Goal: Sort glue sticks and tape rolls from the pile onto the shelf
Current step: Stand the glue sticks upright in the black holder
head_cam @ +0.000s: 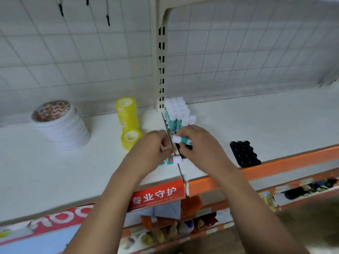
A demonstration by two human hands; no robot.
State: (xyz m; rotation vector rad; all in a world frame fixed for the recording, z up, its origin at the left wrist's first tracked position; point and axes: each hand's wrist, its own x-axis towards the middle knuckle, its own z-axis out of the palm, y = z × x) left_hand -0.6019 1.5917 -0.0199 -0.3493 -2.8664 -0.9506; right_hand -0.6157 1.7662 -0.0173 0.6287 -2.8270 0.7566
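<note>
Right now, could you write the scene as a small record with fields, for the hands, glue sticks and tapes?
left hand: holds lower glue stick, cap pointing right
right hand: holds upper glue stick, cap pointing left
standing glue sticks: upright cluster behind the hands
yellow tape rolls: stacked, left of the cluster
white tape rolls: stacked, far left
black tray: right of the hands, no sticks in it

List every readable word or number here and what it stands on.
"专业守护": white characters on the red shelf-edge strip.
Perhaps "100": large white digits on the red banner, lower left.
Labels on the glue sticks and stickers on the yellow tape rolls: too blurred to read.
</note>
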